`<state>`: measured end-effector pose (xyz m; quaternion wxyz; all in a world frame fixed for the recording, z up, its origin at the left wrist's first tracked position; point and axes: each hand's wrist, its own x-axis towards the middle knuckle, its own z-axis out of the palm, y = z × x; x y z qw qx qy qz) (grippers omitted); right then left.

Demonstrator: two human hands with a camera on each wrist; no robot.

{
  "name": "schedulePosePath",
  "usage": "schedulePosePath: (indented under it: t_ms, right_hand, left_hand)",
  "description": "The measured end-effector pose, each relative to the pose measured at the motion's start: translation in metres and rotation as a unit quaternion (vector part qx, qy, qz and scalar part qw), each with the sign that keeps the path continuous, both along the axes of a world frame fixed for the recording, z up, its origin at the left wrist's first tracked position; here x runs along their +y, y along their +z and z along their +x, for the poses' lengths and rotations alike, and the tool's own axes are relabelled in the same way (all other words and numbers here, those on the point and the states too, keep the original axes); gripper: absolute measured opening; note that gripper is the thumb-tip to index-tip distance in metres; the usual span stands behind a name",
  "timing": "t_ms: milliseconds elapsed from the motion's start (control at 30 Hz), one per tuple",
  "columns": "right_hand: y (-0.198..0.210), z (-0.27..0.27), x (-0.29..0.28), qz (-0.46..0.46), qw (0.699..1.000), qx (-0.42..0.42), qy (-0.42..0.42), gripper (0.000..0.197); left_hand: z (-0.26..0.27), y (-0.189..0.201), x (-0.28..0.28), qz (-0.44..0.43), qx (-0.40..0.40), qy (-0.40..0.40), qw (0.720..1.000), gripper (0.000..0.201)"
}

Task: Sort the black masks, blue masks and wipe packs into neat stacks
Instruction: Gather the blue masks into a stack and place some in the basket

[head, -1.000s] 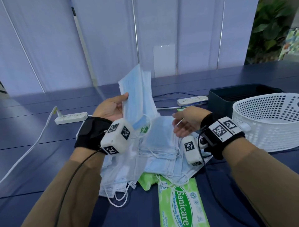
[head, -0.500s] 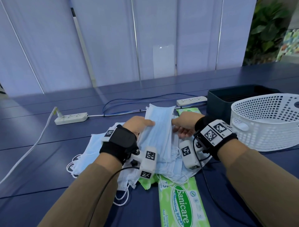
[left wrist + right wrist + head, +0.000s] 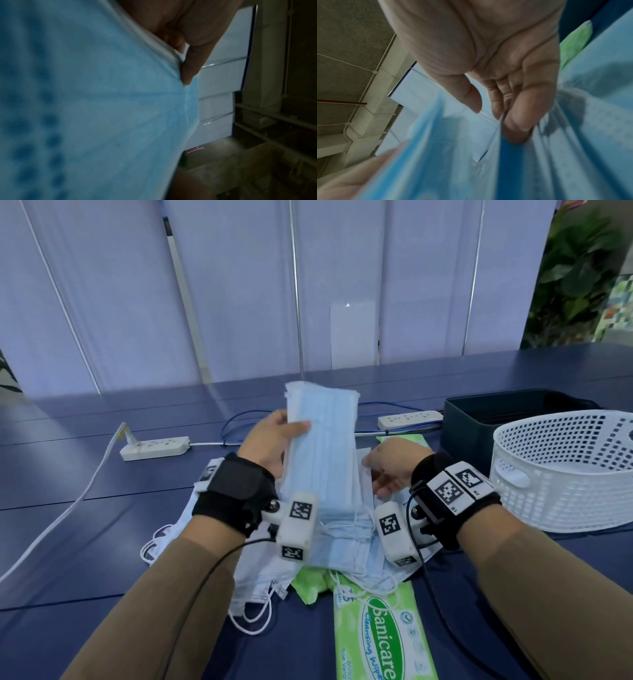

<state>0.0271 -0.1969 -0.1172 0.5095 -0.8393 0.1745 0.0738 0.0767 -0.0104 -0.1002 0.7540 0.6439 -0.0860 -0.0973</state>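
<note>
blue masks (image 3: 322, 446): aligned sheaf tilted upright over loose heap | wipe pack (image 3: 383, 635): flat, nearer

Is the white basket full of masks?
No, the white basket looks empty inside; the blue masks are in the left hand.

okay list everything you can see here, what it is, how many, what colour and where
held blue masks: one bundle, light blue, raised upright over the pile
loose blue masks: count unclear, light blue, heaped on the table
wipe packs: three, green; near, under the heap, far
power strips: two, white; left, far
box: one, dark, right
basket: one, white, right front
plant: green, far right
left hand: grips the bundle
right hand: at the bundle's right edge, grip unclear
</note>
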Motion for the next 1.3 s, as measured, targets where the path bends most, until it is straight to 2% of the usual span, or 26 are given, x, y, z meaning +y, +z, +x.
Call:
schedulePosePath:
  t_ms: [67,167,233,267,367,467,567,633,733,800,900,967,1067,1133,1200,1300]
  right_hand:
    - [0.0,-0.002,-0.001,0.014,1.0,0.001,0.008,0.017]
    - [-0.002,-0.001,-0.003,0.046,0.999,-0.009,0.003,0.03]
    - [-0.001,-0.003,-0.001,0.071,0.997,-0.016,-0.007,0.017]
    - [-0.002,-0.003,0.0,0.094,0.995,-0.019,-0.01,0.014]
    - [-0.003,0.0,0.003,0.198,0.979,-0.044,-0.005,0.023]
    - [0.004,0.001,0.007,0.28,0.956,-0.089,-0.007,0.013]
    - [0.011,0.002,0.009,0.357,0.926,-0.121,-0.011,0.022]
    - [0.016,0.001,0.009,0.378,0.917,-0.131,-0.004,0.033]
    - [0.03,-0.006,0.006,0.386,0.907,-0.159,0.058,0.043]
    - [0.039,-0.011,0.008,0.336,0.915,-0.21,0.077,0.043]
    - [0.046,-0.013,0.013,0.178,0.923,-0.333,0.071,0.028]
    - [0.047,-0.016,0.016,0.123,0.917,-0.374,0.066,0.043]
    - [0.047,-0.019,0.016,0.114,0.905,-0.407,0.051,0.068]
    - [0.047,-0.021,0.013,0.072,0.897,-0.43,0.068,0.083]
    - [0.049,-0.022,0.011,0.011,0.882,-0.456,0.116,0.084]
    - [0.056,-0.026,0.008,-0.061,0.881,-0.441,0.16,0.062]
  left_hand:
    - [-0.006,0.019,0.009,-0.097,0.018,-0.026,0.995,0.015]
    - [-0.02,0.036,0.018,-0.214,0.064,-0.075,0.972,0.027]
    - [-0.022,0.035,0.016,-0.242,0.066,-0.1,0.963,0.025]
    - [-0.022,0.031,0.011,-0.223,0.079,-0.101,0.966,0.026]
    - [-0.015,0.009,-0.006,-0.134,0.125,-0.066,0.981,0.026]
    - [-0.007,-0.016,-0.019,-0.051,0.113,-0.022,0.992,0.025]
    - [-0.004,-0.024,-0.022,-0.045,0.105,-0.029,0.993,0.032]
    - [-0.005,-0.018,-0.021,-0.059,0.075,-0.046,0.994,0.032]
    - [-0.007,-0.005,-0.019,-0.08,-0.057,-0.003,0.995,0.024]
    - [-0.011,0.005,-0.02,-0.088,-0.175,0.058,0.979,0.02]
    - [-0.021,0.014,-0.024,-0.089,-0.296,0.086,0.947,0.023]
    - [-0.026,0.014,-0.026,-0.085,-0.309,0.077,0.944,0.035]
    - [-0.027,0.01,-0.025,-0.051,-0.296,0.045,0.953,0.073]
    - [-0.025,0.008,-0.023,-0.025,-0.311,0.03,0.95,0.089]
    - [-0.026,0.012,-0.021,-0.011,-0.337,0.007,0.941,0.088]
    - [-0.029,0.018,-0.017,0.009,-0.353,-0.057,0.934,0.069]
